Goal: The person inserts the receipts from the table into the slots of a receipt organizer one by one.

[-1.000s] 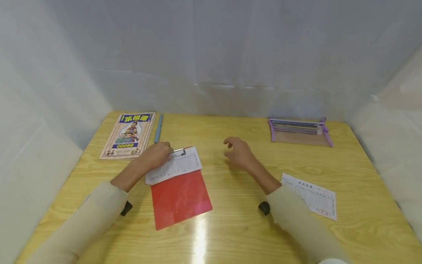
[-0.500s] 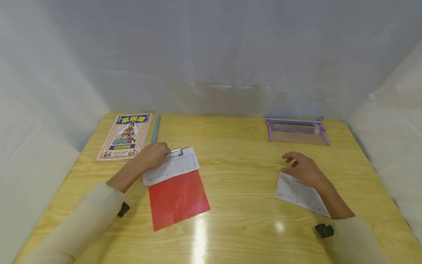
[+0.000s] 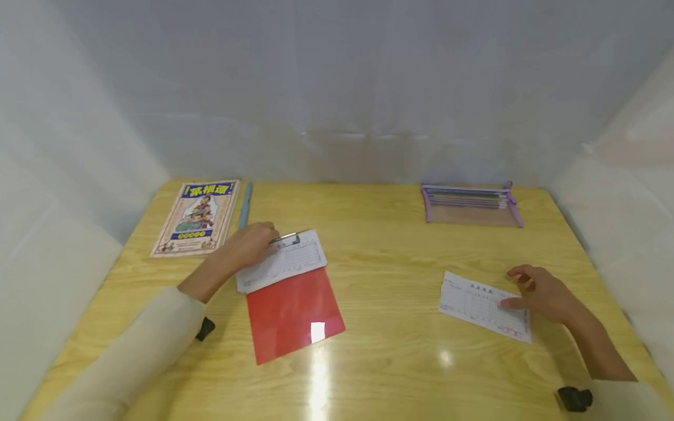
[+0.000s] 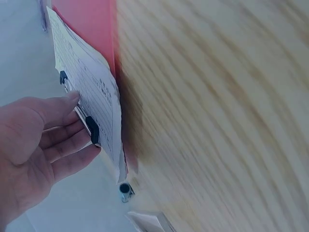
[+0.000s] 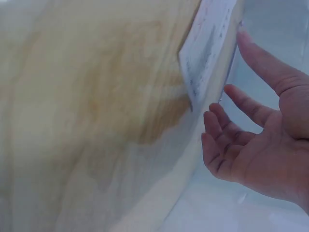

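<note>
A red clipboard [image 3: 297, 313] lies left of the table's middle, with a stack of printed white forms [image 3: 286, 260] across its upper half. My left hand [image 3: 246, 245] pinches the metal clip [image 4: 83, 113] at its top, thumb over the clip and fingers on its far side, as the left wrist view shows. A single loose printed form [image 3: 476, 304] rests on the right of the table. Over that form's right end is my right hand [image 3: 544, 295], thumb stretched out and fingers loosely bent, holding nothing. Whether the thumb touches the paper I cannot tell.
An illustrated book [image 3: 197, 219] lies at the back left, with a blue pen-like stick [image 3: 245, 204] beside it. A mesh pencil pouch with purple edging [image 3: 471, 213] sits at the back right. Pale sheeting [image 3: 363, 88] hangs behind the wooden table [image 3: 389, 362].
My right hand has moved right, from mid-table across the loose form to its right end. My left hand stays on the clip, and the clipboard has shifted slightly right.
</note>
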Motion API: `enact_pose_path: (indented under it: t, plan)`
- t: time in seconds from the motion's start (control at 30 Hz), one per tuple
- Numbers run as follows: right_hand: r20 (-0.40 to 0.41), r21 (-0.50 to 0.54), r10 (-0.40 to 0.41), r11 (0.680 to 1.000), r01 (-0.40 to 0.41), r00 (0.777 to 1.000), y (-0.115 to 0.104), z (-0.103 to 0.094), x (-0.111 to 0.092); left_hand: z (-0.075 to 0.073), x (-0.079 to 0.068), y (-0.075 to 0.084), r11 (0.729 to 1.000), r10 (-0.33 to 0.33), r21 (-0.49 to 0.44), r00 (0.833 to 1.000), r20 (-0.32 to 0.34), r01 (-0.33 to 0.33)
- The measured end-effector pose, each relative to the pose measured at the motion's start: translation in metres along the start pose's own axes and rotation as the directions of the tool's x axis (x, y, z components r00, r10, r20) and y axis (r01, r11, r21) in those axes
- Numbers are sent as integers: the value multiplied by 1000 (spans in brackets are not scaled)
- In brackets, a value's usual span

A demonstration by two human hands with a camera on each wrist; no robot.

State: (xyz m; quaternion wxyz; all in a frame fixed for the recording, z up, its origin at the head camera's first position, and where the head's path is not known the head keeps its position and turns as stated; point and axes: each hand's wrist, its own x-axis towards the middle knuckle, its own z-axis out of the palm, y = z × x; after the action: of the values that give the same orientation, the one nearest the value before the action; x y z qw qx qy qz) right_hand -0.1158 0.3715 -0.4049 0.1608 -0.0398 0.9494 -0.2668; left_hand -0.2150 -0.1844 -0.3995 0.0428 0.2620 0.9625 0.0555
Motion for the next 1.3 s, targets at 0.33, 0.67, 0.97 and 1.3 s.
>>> enact_pose_path:
  t: [0.33, 0.67, 0.97, 1.3]
  plan:
    - [24, -18, -58, 998, 58, 998, 15, 8, -3, 4, 14, 10, 999, 37, -15, 999, 5, -37]
    - [45, -6, 45, 999, -45, 998, 1, 6, -6, 5, 19, 17, 1000, 8, 3, 999, 31, -8]
    - [-73, -54, 66, 996, -70, 995, -1, 8, -7, 7, 20, 18, 1000, 19, 14, 999, 26, -19]
    - [-159, 50, 147, 989, -141, 976, 1, -1, -9, 6, 19, 18, 1000, 19, 3, 1000, 18, -19]
